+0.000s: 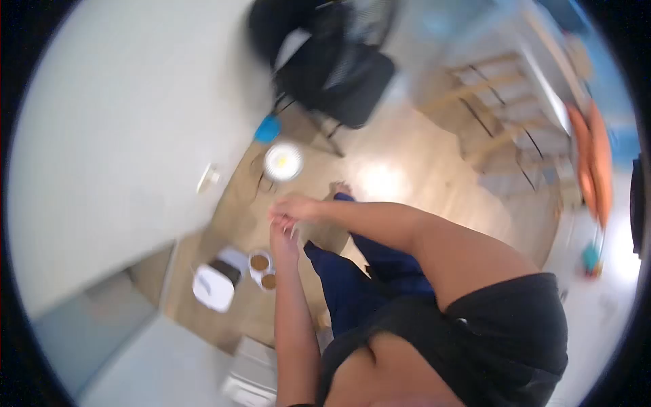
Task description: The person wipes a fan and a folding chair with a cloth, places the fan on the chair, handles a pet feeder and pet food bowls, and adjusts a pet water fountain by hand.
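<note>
My left hand [285, 234] and my right hand [297, 207] meet in front of me, near the middle left of the view. The right hand lies across the top of the left one, and their fingers touch or overlap. Motion blurs the fingers, so how far they are bent and whether anything is between them cannot be made out. Beyond the hands, a white round ribbed object [283, 161] with a yellowish centre is nearest to them. Below and to their left, a white double holder [251, 273] with brown contents in two round bowls stands on the wooden floor [434, 183].
A black chair [359, 85] stands at the top, with a blue round object [268, 129] near it. At left are a white wall [115, 136] and a white squarish device [213, 288]. Wooden chair frames [488, 88] and orange cloth [598, 163] are at right.
</note>
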Demonstrator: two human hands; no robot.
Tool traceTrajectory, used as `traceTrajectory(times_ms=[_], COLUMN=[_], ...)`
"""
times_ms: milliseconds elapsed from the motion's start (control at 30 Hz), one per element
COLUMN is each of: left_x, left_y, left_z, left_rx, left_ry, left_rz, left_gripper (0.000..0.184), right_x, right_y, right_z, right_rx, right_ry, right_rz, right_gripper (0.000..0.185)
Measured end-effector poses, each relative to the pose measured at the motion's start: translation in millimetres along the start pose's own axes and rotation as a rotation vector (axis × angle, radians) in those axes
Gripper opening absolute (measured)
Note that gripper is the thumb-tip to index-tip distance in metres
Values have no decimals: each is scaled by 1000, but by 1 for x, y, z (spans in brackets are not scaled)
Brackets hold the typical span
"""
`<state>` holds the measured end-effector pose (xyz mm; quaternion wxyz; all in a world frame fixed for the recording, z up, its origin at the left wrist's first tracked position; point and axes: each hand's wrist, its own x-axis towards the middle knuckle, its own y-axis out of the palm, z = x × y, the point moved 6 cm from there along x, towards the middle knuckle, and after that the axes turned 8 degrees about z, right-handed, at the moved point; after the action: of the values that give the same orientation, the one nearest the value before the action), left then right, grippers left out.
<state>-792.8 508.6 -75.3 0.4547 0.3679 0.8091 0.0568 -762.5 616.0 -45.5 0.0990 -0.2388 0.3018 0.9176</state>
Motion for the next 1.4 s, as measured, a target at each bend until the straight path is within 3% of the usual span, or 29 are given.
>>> traceTrajectory(times_ms=[167,200,333,500,567,700,767,833,1067,1133,1267,1333,1400], left_x=[-50,-47,-44,-15,3,19,26,35,134,171,263,298,352], left_y=[161,189,309,469,536,662,711,750,834,874,959,1002,1044], left_z=[-20,-18,-1,54,80,128,137,137,123,112,87,70,46], left_rx=[-149,-115,36,157,192,307,380,371,356,268,200,310,414], left_ry=[-146,-171,-261,-325,-333,-340,-336,-272,-334,-254,-233,-348,-370], left_rz=[301,356,579,706,765,785,769,735,711,740,877,663,708], left_gripper=[40,39,35,33,32,26,24,23,29,29,32,32,33], right_x=[-185,-191,-295,-421,-462,-553,-590,-607,-599,-588,-565,-558,-556], right_y=[9,-17,-74,-184,-227,-317,-353,-381,-488,-527,-633,-702,-764], right_z=[120,114,127,156,165,185,199,216,311,340,401,453,488], right_rx=[281,308,481,658,693,717,639,651,659,675,570,547,725], right_ry=[-135,-284,-464,-725,-761,-831,-762,-743,-816,-804,-742,-788,-840], right_rz=[-141,-112,-241,-439,-422,-578,-737,-759,-640,-636,-684,-718,-691], right_gripper=[45,45,44,47,46,39,33,30,25,24,18,17,14])
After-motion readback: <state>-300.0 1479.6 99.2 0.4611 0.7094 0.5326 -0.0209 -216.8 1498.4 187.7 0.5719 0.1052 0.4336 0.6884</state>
